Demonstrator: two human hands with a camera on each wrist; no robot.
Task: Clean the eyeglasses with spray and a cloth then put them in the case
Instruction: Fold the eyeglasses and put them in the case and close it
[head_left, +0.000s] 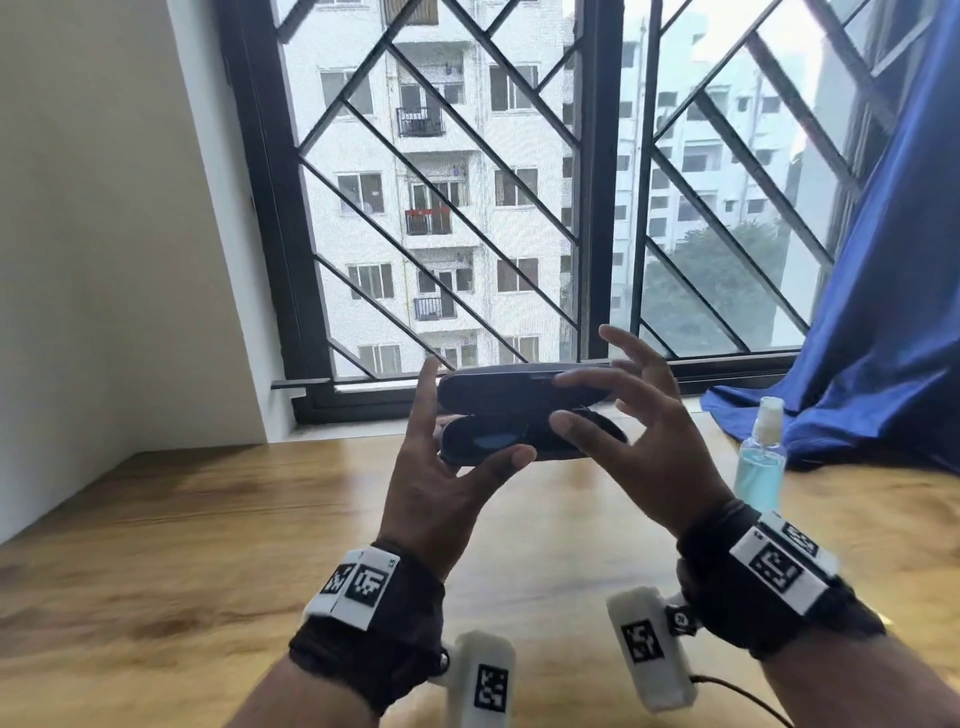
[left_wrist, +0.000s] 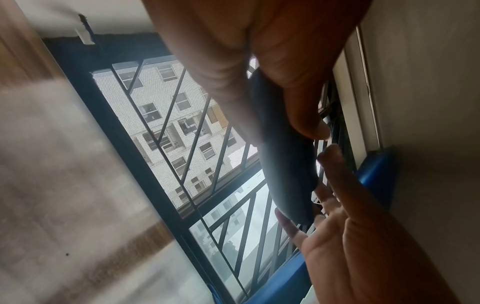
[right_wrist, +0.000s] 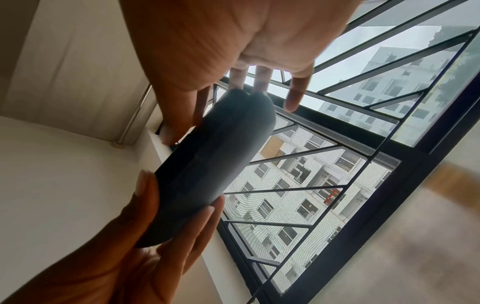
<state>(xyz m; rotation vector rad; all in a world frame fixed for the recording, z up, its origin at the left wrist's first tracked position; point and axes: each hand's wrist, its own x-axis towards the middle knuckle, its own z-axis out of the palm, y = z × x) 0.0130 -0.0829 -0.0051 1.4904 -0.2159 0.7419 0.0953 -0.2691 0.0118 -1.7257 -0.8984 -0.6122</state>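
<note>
I hold a dark eyeglass case (head_left: 511, 391) up in front of the window with both hands. It is hinged partly open, the lid above the base, and a blue patch (head_left: 491, 441) shows in the gap. I cannot make out the eyeglasses. My left hand (head_left: 470, 413) grips the case's left end, thumb under the base and forefinger up along the lid. My right hand (head_left: 563, 402) pinches the right end between thumb and forefinger, its other fingers spread. In the wrist views the case (left_wrist: 283, 164) (right_wrist: 215, 164) lies between the two hands.
A spray bottle (head_left: 761, 452) of pale blue liquid stands on the wooden table (head_left: 208, 519) at the right. A blue curtain (head_left: 872, 338) drapes onto the table behind it. The barred window (head_left: 467, 208) closes the far side, and a white wall (head_left: 104, 260) the left.
</note>
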